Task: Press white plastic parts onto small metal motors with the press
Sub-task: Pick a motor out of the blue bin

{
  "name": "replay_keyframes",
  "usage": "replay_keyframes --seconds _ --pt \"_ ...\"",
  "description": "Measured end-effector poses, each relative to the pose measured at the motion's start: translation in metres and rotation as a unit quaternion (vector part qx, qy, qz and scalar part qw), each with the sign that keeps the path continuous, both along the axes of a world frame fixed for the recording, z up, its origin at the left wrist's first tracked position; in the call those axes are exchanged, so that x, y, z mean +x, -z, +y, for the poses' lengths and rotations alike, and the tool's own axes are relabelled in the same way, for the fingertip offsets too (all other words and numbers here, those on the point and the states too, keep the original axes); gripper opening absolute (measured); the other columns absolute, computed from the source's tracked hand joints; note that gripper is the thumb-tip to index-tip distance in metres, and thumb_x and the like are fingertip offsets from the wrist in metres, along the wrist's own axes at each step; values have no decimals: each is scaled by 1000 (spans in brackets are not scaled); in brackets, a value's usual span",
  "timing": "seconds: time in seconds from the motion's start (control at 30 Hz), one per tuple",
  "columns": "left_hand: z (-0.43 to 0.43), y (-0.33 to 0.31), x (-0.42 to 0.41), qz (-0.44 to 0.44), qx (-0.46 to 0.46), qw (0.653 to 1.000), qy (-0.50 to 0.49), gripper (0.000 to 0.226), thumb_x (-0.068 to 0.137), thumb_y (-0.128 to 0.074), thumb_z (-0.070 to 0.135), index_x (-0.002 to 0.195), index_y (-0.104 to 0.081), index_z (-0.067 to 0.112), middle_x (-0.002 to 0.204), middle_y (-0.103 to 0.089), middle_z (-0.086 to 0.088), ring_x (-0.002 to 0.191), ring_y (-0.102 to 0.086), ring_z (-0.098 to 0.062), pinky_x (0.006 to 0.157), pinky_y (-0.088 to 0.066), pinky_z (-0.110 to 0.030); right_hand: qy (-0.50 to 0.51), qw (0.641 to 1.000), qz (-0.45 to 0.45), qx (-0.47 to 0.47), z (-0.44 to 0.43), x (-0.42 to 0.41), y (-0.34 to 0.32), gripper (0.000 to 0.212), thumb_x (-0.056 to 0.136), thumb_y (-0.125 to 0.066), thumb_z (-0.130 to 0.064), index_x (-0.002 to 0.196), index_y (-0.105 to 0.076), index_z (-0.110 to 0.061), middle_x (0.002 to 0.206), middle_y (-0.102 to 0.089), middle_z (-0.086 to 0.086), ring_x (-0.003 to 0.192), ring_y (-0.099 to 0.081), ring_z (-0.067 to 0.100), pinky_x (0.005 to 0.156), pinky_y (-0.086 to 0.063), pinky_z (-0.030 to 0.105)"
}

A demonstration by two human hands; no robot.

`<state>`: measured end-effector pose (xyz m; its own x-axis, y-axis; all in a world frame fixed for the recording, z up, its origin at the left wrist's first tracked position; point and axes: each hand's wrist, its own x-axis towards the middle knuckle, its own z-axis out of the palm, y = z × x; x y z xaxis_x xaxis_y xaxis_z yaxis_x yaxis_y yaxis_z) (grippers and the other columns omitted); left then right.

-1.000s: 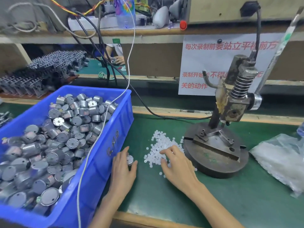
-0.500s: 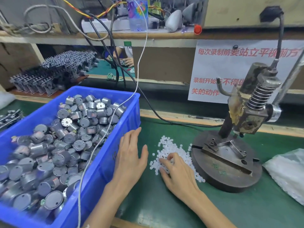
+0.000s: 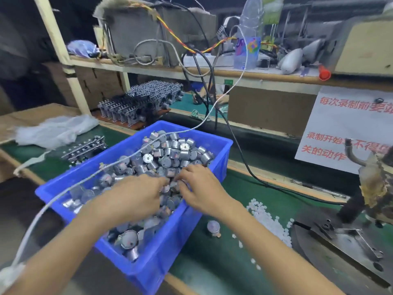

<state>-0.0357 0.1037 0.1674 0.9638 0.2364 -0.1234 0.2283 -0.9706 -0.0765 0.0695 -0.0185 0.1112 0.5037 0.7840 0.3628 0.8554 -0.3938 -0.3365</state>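
**Two hands in the motor bin**

At far left, a crumpled clear plastic bag (image 3: 55,130) lies on the bench. The blue bin (image 3: 153,265) stands on the green mat (image 3: 223,273), filled with small metal motors (image 3: 170,152). A white cable (image 3: 70,188) runs diagonally across its top.

The left hand (image 3: 131,199) reaches into the bin, palm down, fingers bent into the motor pile. The right hand (image 3: 202,188) is just beside it, fingers curled into the same spot, tips close to those of the left. Motion blur hides the fingertips, so whether either hand grips a motor cannot be told.

One single motor (image 3: 213,227) stands on the mat just right of the bin. Beyond it lies the loose pile of white plastic parts (image 3: 270,222), just beside the press base (image 3: 344,252). The press head (image 3: 380,188) stands at the right frame edge, partly cut off.
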Motion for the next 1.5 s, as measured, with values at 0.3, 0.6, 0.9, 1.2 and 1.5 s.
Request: replay_keyframes --seconds 0.3,0.6,0.9,1.2,1.5 --pt "74 38 72 24 -188 980 -56 48 84 -59 22 131 -49 17 109 -66 -8 98 -61 -22 77 -45 -28 23 952 63 -299 62 36 -14 28 89 -52 -25 113 -57 -12 121 -57 13 113 -54 31 75 -38 32" --pt "49 88 90 1 74 994 79 31 88 -51 23 116 -58 14 123 -54 -8 115 -47 -26 89 -39 -32 58 903 -13 -425 89 48 3 44 88 -59 -18 130 -48 -14 135 -48 9 123 -48 27 92 -44 38" --pt "26 83 78 69 116 990 36 43 90 -55 20 128 -41 7 126 -43 -12 113 -46 -25 76 -37 -30 103 891 -9 -443 89 48 5 48 94 -50 -19 139 -36 -14 138 -46 8 125 -45 28 87 -41 41" --pt "20 59 71 8 -238 971 -32 20 94 -40 11 107 -52 0 107 -59 -17 103 -57 -30 80 -44 -32 68 947 55 -309 67 36 -12 20 88 -51 -6 108 -52 -1 119 -53 20 106 -55 36 72 -38 36" --pt "-20 22 28 -158 -725 667 -64 16 90 -57 8 105 -57 8 89 -63 -3 80 -61 -11 71 -51 -21 64 971 172 151 -15 28 -23 25 84 -66 -18 108 -56 -21 79 -59 -12 53 -49 -2 57 -36 7"
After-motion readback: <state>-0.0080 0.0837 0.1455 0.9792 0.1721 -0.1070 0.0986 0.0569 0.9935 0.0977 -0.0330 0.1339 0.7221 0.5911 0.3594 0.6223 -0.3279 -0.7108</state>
